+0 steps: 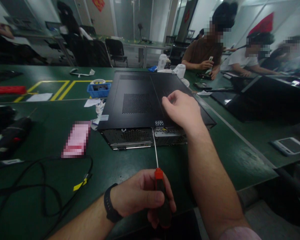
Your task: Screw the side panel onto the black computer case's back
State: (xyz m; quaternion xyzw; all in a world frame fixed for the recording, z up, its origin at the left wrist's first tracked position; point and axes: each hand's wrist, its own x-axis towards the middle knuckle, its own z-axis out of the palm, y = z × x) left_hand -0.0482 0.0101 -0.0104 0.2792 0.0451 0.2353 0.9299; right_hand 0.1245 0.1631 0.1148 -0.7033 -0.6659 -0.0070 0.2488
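Observation:
A black computer case (137,86) lies flat on the green table, with its rear panel of vents and metal brackets facing me. My left hand (146,196), wearing a black watch, is closed around the red-and-black handle of a screwdriver (162,196). The screwdriver's thin shaft points away from me, and its tip meets the case's top rear edge near the middle. On the right part of the case's lid rests my right hand (182,106), fingers loosely bent and thumb apart, with nothing visible in it. Its fingertips are partly hidden.
Left of the case are a blue bin (99,90) of small parts, crumpled paper, a pink pixelated item (77,139), black cables (42,180) and a power drill (12,133). A black screen panel (265,96) and a grey device (290,146) lie right. Other people (202,53) sit across the table.

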